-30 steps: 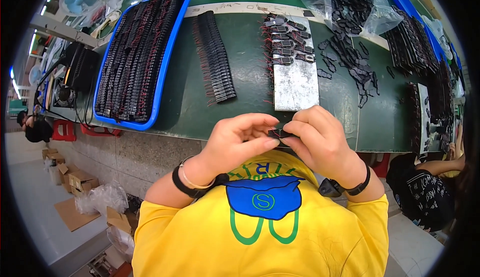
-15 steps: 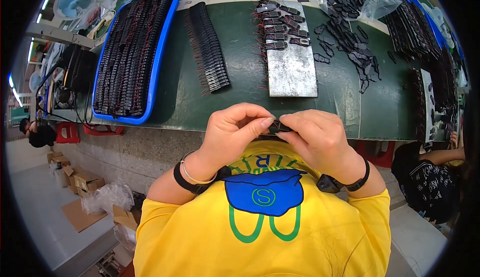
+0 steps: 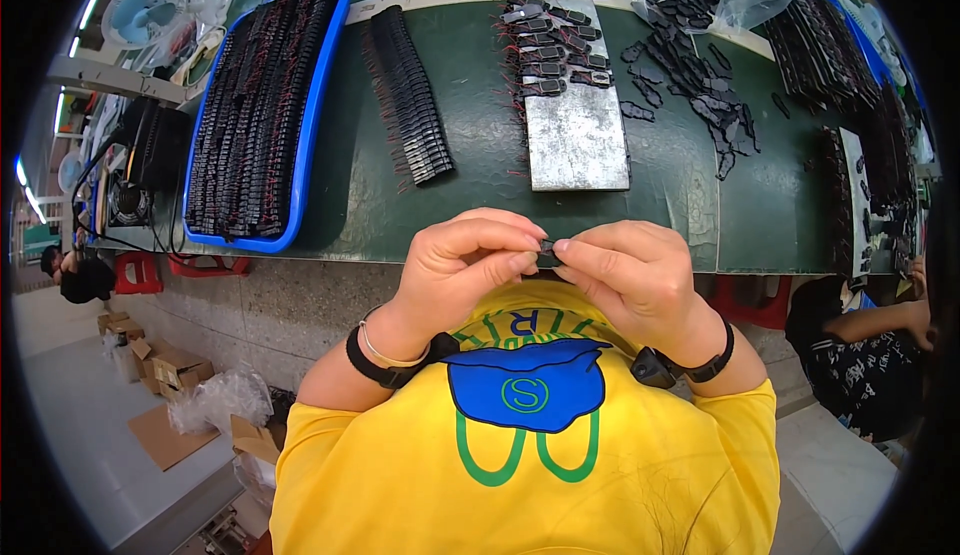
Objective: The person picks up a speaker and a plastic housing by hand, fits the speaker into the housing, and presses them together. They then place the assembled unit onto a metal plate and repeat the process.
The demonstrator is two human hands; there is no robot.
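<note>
Close to my chest, at the near edge of the green table (image 3: 480, 205), I hold a small black part (image 3: 546, 256) between both hands. My left hand (image 3: 455, 270) pinches its left end with thumb and forefinger. On the other end, the fingertips of my right hand (image 3: 635, 267) are closed. Most of the part is hidden by my fingers. Just beyond my hands lies a silver metal plate (image 3: 578, 145), its far half bearing several black modules (image 3: 543, 70) with thin red wires. To its left runs a tight row of similar black modules (image 3: 412, 105).
A blue tray (image 3: 240, 244) packed with wired modules stands at the left. Loose black frames (image 3: 705, 105) lie right of the plate, below a clear plastic bag (image 3: 760, 0). Another person (image 3: 850, 365) sits at the far right. Cartons (image 3: 178, 367) are on the floor at left.
Both hands stay at the table edge. My left fingers have shifted slightly on the black part, and the red wire seen by it before no longer shows. The view has moved slightly.
</note>
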